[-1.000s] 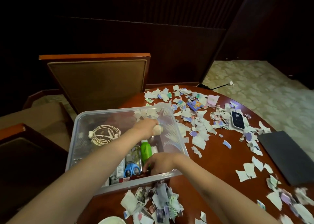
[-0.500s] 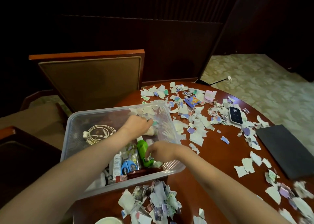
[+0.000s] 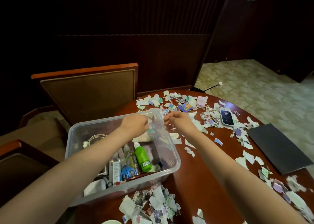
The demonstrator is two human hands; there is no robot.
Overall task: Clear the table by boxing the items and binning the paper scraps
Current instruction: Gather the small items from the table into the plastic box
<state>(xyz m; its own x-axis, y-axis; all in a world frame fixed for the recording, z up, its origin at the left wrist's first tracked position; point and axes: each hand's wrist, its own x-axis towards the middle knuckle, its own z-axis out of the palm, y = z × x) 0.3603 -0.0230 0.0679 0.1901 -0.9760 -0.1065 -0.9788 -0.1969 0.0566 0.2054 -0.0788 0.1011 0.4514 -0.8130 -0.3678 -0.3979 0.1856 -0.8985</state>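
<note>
A clear plastic box (image 3: pixel 177 162) stands at the table's left edge. Inside lie a green bottle (image 3: pixel 142 157), blue scissors (image 3: pixel 127 172), white earphones (image 3: pixel 95 137), a beige lump (image 3: pixel 144 137) and small tubes. My left hand (image 3: pixel 136 126) hovers over the box's far right corner with fingers loosely curled and nothing visible in it. Just outside that corner my right hand (image 3: pixel 178 121) hangs above the table, fingers relaxed and bare. Torn paper scraps (image 3: pixel 153 205) litter the table. A phone (image 3: pixel 226 117) lies among the scraps at the far right.
A dark flat pad (image 3: pixel 278 147) lies at the table's right edge. A pink item (image 3: pixel 202 101) and a blue packet (image 3: pixel 185 107) sit at the far side. A padded chair (image 3: pixel 90 94) stands behind the box. Bare wood (image 3: pixel 203 172) shows right of the box.
My left hand let go of the beige lump, which now lies in the box. My right hand left the green bottle and rose out of the box to the far right corner.
</note>
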